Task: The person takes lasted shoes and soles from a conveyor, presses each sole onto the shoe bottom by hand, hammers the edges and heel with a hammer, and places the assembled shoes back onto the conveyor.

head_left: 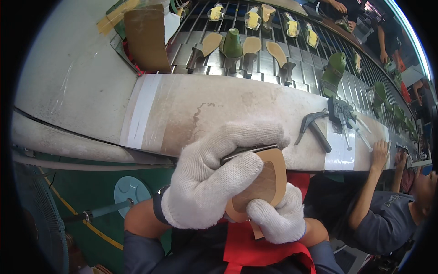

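In front of my body, above the near edge of the bench, I hold a tan shoe sole (274,169) with a smoother brown oval area on its face. My left hand (205,187), in a white knit glove, is closed round its upper left side, thumb on the face and fingers behind. A dark edge of the piece shows between thumb and forefinger. My right hand (283,219), gloved alike, pinches the lower end of the sole with its thumb. What lies behind the sole is hidden, and a narrow tan strip (257,230) shows below it.
A hammer (318,132) and several syringes (346,130) lie on the bench (219,105) to the right. Beyond runs a slatted conveyor (182,68) with soles and green shoes (232,48). A brown board (147,39) stands left. A co-worker (388,219) sits at right; a fan (39,219) stands lower left.
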Available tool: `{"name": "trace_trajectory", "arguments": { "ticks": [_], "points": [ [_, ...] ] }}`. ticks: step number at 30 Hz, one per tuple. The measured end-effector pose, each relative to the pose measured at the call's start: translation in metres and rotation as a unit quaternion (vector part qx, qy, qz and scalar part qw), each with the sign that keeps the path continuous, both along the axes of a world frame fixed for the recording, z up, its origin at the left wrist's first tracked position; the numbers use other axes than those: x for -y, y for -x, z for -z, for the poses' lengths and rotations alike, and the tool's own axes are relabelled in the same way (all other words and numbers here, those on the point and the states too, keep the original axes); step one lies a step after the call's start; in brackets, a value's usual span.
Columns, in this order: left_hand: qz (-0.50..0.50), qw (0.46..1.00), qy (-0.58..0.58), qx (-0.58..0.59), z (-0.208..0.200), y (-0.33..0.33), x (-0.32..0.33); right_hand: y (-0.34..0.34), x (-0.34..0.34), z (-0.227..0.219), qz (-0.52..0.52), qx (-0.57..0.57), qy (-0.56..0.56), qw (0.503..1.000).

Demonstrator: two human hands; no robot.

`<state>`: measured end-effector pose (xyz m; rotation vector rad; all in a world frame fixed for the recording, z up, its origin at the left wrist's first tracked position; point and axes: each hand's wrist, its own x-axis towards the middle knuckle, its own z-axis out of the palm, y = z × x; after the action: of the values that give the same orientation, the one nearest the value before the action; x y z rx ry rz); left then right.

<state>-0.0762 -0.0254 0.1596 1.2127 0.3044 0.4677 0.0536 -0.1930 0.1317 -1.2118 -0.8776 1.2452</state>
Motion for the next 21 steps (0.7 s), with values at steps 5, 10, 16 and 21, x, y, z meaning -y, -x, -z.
{"name": "trace_trajectory", "arguments": {
  "ticks": [5, 10, 16, 21],
  "points": [
    [0.041, 0.995, -0.073, 0.061, 0.014, -0.002, -0.005, -0.002, -0.004, -0.004, 0.030, -0.033, 0.008, 0.999],
    [0.060, 0.992, -0.088, 0.062, 0.016, -0.006, -0.010, -0.019, -0.001, -0.004, -0.015, 0.021, 0.037, 0.999],
    [0.064, 0.989, -0.120, 0.065, 0.019, -0.014, -0.012, -0.021, -0.005, -0.014, -0.008, 0.090, 0.027, 0.996],
    [0.062, 0.996, -0.023, 0.063, 0.012, -0.018, -0.006, -0.019, -0.003, -0.019, 0.024, 0.000, 0.067, 0.997]
  ]
}}
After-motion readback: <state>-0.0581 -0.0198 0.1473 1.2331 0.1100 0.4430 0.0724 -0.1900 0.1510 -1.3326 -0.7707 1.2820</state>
